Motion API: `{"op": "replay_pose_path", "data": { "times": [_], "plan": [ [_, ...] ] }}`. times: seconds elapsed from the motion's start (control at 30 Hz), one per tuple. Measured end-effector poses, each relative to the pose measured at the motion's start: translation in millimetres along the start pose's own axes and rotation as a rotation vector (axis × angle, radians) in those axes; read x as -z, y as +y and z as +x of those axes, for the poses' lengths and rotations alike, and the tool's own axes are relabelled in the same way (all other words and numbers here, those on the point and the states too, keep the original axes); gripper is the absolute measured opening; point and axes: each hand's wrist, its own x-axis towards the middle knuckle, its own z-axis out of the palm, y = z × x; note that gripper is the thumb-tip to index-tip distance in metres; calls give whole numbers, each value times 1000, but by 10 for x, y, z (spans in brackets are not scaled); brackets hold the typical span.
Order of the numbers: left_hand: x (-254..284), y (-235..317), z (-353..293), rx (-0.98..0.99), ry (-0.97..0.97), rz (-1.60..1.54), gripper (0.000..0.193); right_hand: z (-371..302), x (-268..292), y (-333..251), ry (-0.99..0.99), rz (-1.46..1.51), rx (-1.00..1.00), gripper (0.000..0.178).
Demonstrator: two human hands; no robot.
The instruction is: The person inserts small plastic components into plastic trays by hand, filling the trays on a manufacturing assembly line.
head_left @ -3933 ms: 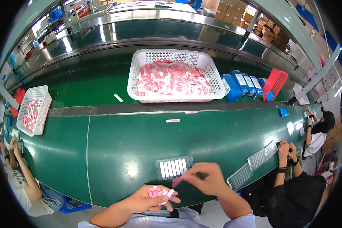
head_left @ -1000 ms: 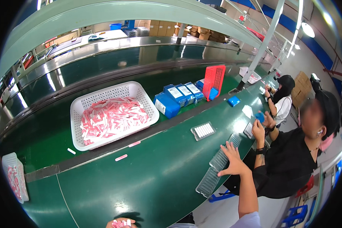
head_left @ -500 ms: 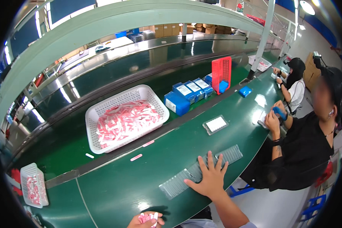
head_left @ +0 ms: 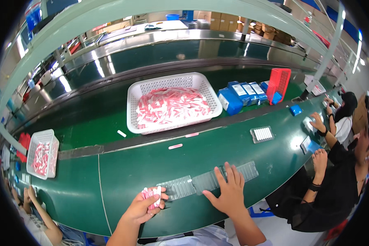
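Note:
My left hand [head_left: 145, 207] is closed round a bunch of small flat pink-and-white sticks [head_left: 152, 197] with rounded ends, like mini nail files. It is beside the left end of a row of clear ribbed plastic trays [head_left: 178, 187] on the green table. My right hand [head_left: 229, 190] is spread with its palm down over the middle and right trays, hiding part of them. Nothing shows in its fingers. A small white piece lies at the edge between the left and middle trays. Farther off stands a clear tray filled with white sticks [head_left: 262, 134].
A large white basket [head_left: 215, 102] heaped with the sticks stands beyond the dark rail. Two loose sticks lie nearer, one the pink stick [head_left: 175, 146]. Blue packs [head_left: 230, 102] and a red basket [head_left: 279, 84] are right of it; a smaller basket [head_left: 52, 162] is left. Co-workers sit on both sides.
The view has swung, so the table sits farther right and more of the left side shows. My left hand has come up to the left tray with the sticks; my right hand stays spread over the trays.

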Motion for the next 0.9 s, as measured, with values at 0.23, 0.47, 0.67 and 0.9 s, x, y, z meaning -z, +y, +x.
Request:
{"op": "replay_pose_path", "data": {
  "times": [0.23, 0.47, 0.67, 0.9],
  "plan": [
    [41, 14, -5, -6, -78, 107, 31, 242, -66, 156, -191, -129, 443, 71],
    [52, 110, 176, -163, 91, 166, 31, 240, -226, -27, -102, 10, 371, 63],
    [177, 146, 190, -86, 49, 118, 29, 258, -269, -5, -70, 79, 324, 60],
    [354, 107, 90, -59, -77, -24, 30, 219, -237, -15, -76, 76, 328, 62]
  ]
}}
